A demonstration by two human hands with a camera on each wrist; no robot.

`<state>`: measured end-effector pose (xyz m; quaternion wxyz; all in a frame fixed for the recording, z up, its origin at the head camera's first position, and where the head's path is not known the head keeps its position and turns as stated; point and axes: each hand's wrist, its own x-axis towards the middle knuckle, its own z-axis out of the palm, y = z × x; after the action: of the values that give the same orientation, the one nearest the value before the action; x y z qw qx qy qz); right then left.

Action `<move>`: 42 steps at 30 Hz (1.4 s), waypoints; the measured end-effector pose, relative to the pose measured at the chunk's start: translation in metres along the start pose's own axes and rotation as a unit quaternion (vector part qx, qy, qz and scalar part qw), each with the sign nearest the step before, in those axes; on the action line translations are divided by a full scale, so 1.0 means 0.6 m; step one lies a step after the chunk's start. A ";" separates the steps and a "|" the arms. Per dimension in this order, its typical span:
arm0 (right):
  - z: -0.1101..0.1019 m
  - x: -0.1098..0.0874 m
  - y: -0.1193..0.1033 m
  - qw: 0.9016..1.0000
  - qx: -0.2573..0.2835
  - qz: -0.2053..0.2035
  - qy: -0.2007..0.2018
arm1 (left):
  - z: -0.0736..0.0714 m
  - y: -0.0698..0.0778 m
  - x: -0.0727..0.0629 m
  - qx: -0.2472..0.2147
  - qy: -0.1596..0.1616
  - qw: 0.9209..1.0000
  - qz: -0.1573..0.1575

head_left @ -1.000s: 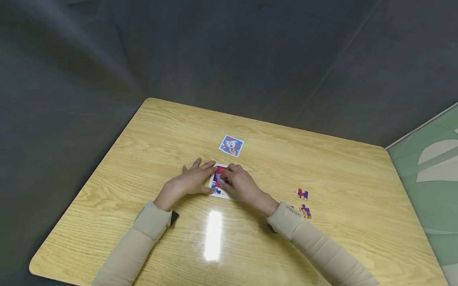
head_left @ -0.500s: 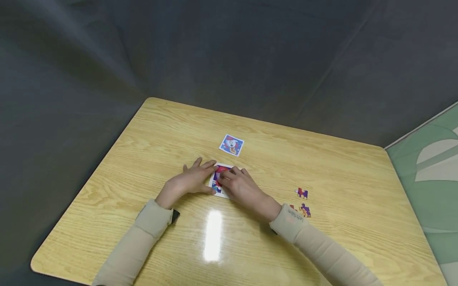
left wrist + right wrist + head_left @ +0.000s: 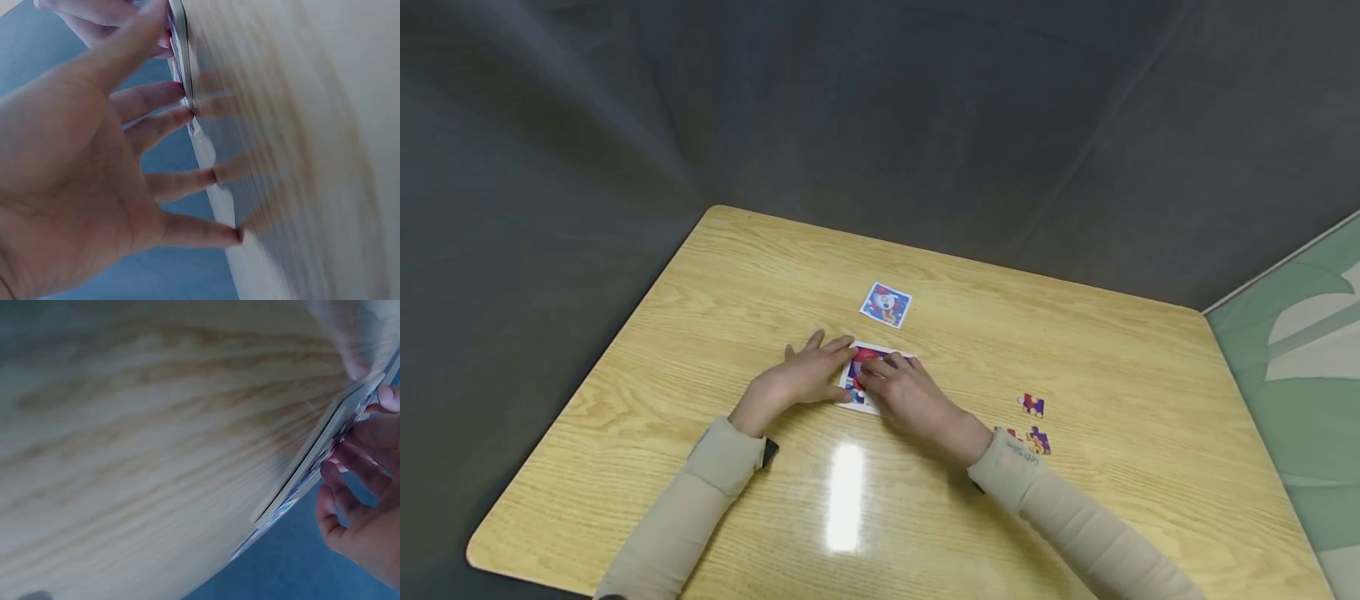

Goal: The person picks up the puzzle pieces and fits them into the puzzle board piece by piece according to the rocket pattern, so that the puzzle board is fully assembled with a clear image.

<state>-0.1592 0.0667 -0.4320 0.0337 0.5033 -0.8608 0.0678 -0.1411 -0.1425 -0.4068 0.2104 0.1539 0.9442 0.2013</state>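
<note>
A small white-bordered jigsaw puzzle board (image 3: 880, 347) lies on the table, its left part showing red, purple and blue pieces. My left hand (image 3: 797, 379) is spread at its left edge. Its thumb and nearest fingertips touch the board there, while the other straight fingers (image 3: 178, 185) rest on the tabletop. Over the right part of the board, my right hand (image 3: 917, 404) has its fingers bent down and its fingertips on a puzzle piece, mostly hidden beneath them. In the right wrist view the curled fingers (image 3: 340, 500) lie close against the thin board (image 3: 300, 478).
Beyond the board lies a square picture card (image 3: 886, 305) with a cartoon face. To the right are loose puzzle pieces: one red and purple (image 3: 1032, 405), one purple and orange (image 3: 1038, 440), and another partly behind the right sleeve (image 3: 1009, 433). A dark curtain (image 3: 880, 125) hangs behind the wooden table (image 3: 760, 267).
My right hand's fingers have closed in and lowered onto the puzzle, with the wrist shifting slightly right. The left hand keeps its place at the board's edge.
</note>
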 end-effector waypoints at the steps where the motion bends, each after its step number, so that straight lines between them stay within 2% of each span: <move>1: 0.000 -0.001 0.001 1.000 -0.002 0.001 -0.001 | 0.000 0.001 0.000 0.000 -0.001 1.000 0.000; 7: 0.001 -0.006 0.001 0.999 -0.028 -0.011 -0.010 | 0.001 0.002 0.004 0.002 -0.002 1.000 0.002; 10: -0.002 -0.010 0.005 1.000 0.001 -0.001 0.002 | 0.002 0.001 0.006 0.007 -0.004 1.000 -0.001; 15: -0.018 -0.021 0.021 0.997 0.050 0.027 0.051 | 0.001 0.001 0.008 0.010 -0.008 1.000 0.002; 21: -0.021 -0.035 0.031 0.999 0.040 0.005 0.009 | 0.002 0.001 0.010 0.012 -0.007 1.000 0.005; 23: -0.026 -0.040 0.033 0.998 0.058 0.023 0.017 | 0.003 0.002 0.010 0.011 -0.006 1.000 0.006; 26: -0.050 -0.059 0.046 0.993 0.083 0.061 0.061 | 0.003 0.005 0.009 0.006 -0.006 1.000 0.007; 29: -0.077 -0.105 0.081 0.985 0.090 0.101 0.106 | 0.002 0.007 0.013 0.001 -0.005 1.000 0.007; 32: -0.089 -0.179 0.126 0.974 0.102 0.153 0.130 | 0.001 0.005 0.013 -0.003 0.000 1.000 0.009; 35: -0.088 -0.261 0.164 0.960 0.125 0.219 0.121 | 0.003 0.003 0.013 -0.011 -0.001 1.000 0.014; 37: -0.083 -0.303 0.181 0.950 0.155 0.250 0.103 | 0.003 0.002 0.013 -0.014 -0.001 1.000 0.018; 40: -0.069 -0.334 0.194 0.943 0.190 0.262 0.079 | 0.003 -0.001 0.012 -0.020 0.001 1.000 0.022; 42: -0.061 -0.342 0.196 0.945 0.189 0.256 0.075 | 0.004 0.000 0.013 -0.023 0.001 0.999 0.027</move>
<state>-0.1611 0.3061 -0.4312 -0.0164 0.2564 -0.9269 0.2734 -0.1467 -0.1390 -0.4116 0.2073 0.1741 0.9351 0.2286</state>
